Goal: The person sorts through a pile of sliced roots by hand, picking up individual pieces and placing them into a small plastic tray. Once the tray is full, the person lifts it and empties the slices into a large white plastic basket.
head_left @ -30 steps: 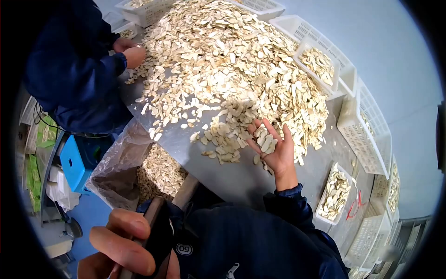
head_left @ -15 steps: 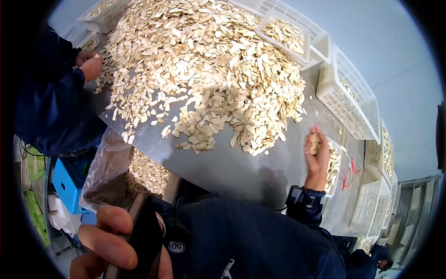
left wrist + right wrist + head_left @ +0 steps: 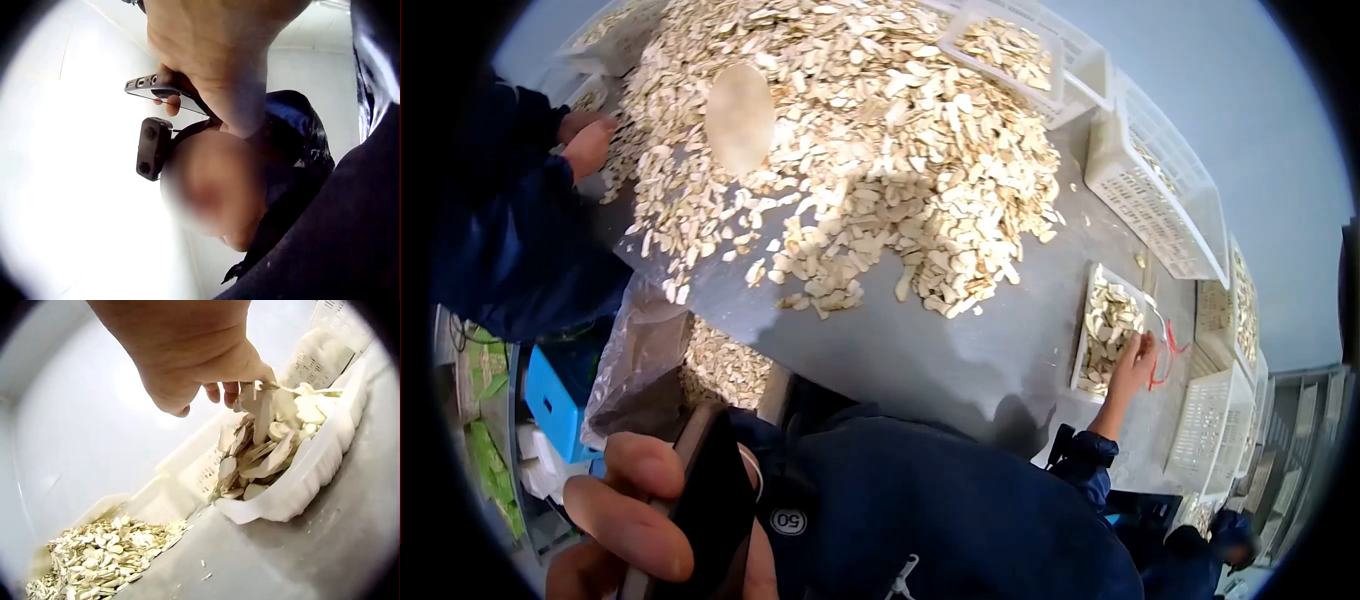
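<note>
One small tray (image 3: 315, 481) of slices (image 3: 269, 456), mostly filled, stands toward the right edge of the bench (image 3: 900, 350); far more lie in the heap (image 3: 880, 110). Right hand (image 3: 1135, 362) bends its fingers over the tray, clamping indeterminable. Left hand's (image 3: 635, 500) fingers are clamped round a phone (image 3: 712, 510).

There's room over the table (image 3: 1035, 305) between pile (image 3: 930, 160) and tray (image 3: 1082, 335) — baskets (image 3: 1140, 203) block the far side.

Blue stool (image 3: 558, 405), green items (image 3: 488, 465), red cord (image 3: 1169, 352), pale wall (image 3: 1250, 180)
</note>
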A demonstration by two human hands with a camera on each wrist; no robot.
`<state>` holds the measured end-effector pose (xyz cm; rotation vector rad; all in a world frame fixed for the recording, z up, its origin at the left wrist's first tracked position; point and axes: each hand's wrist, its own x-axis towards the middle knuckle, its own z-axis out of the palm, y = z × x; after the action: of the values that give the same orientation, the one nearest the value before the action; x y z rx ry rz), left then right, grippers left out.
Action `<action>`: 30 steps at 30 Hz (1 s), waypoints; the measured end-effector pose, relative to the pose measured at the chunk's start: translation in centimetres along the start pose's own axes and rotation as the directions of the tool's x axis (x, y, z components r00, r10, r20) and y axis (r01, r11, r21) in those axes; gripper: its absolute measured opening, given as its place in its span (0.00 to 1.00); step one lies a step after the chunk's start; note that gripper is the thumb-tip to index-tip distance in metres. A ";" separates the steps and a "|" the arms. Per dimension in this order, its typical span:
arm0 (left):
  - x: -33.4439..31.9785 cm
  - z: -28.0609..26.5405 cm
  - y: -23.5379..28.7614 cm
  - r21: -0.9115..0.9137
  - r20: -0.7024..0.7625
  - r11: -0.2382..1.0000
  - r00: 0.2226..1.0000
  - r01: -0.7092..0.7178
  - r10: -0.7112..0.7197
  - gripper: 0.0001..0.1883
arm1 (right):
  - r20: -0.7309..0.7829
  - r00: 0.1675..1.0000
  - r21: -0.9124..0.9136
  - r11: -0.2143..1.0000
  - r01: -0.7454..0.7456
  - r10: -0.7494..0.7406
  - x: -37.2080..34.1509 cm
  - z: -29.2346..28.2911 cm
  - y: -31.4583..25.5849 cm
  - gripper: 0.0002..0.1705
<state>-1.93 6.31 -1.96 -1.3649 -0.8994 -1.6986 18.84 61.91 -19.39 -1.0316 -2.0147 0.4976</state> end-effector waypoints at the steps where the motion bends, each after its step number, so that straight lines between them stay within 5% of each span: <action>1: -0.2 0.1 0.0 -0.042 -0.065 0.996 0.995 -0.074 0.071 0.34 | -0.063 0.997 -0.054 0.998 0.032 -0.035 -0.6 0.4 -3.7 0.24; 4: 1.3 0.0 0.8 0.063 0.015 0.998 1.000 0.011 -0.012 0.34 | -0.017 0.961 -0.292 0.921 0.258 -0.274 -0.5 1.8 -7.9 0.26; 6: 2.3 -0.2 1.4 0.138 0.053 0.988 0.996 0.063 -0.071 0.34 | 0.006 0.962 -0.127 0.954 0.270 -0.272 -1.2 5.1 -11.2 0.21; 8: 2.5 -0.6 2.0 0.170 0.076 0.982 0.992 0.086 -0.100 0.34 | 0.266 0.919 0.170 0.953 0.252 -0.290 -3.1 8.4 -15.6 0.18; 12: 2.5 -1.2 3.0 0.203 0.081 0.975 0.991 0.093 -0.111 0.35 | 0.687 0.540 0.348 0.872 0.344 -0.487 -9.3 12.9 -27.0 0.14; 14: 2.6 -1.6 3.5 0.226 0.090 0.968 0.987 0.108 -0.131 0.36 | 0.705 0.380 0.469 0.795 0.385 -0.600 -11.9 15.5 -29.0 0.14; 17: 2.7 -2.8 4.5 0.225 0.135 0.960 0.970 0.166 -0.200 0.39 | 0.691 0.256 0.537 0.717 0.445 -0.676 -14.2 18.8 -30.9 0.13; 23: 2.5 -3.8 5.7 0.250 0.128 0.937 0.951 0.245 -0.283 0.42 | 0.780 0.349 0.292 0.795 0.532 -0.520 -16.7 22.5 -32.9 0.15; 25: 2.8 -4.4 6.6 0.246 0.137 0.895 0.900 0.373 -0.413 0.41 | 0.763 0.350 0.312 0.784 0.537 -0.543 -17.3 23.9 -32.1 0.13; 26: 2.7 -4.3 6.2 0.251 0.112 0.915 0.929 0.316 -0.352 0.41 | 0.755 0.351 0.321 0.779 0.538 -0.554 -17.4 24.1 -32.4 0.13; 30: 1.7 -4.2 5.1 0.268 0.045 0.945 0.977 0.190 -0.209 0.39 | 0.846 0.266 0.398 0.879 0.262 -0.462 -17.4 24.1 -32.9 0.11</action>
<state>0.48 0.03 -0.72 -1.1951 -1.2935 -1.6158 -10.56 28.82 -21.11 0.0201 -3.0166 1.1801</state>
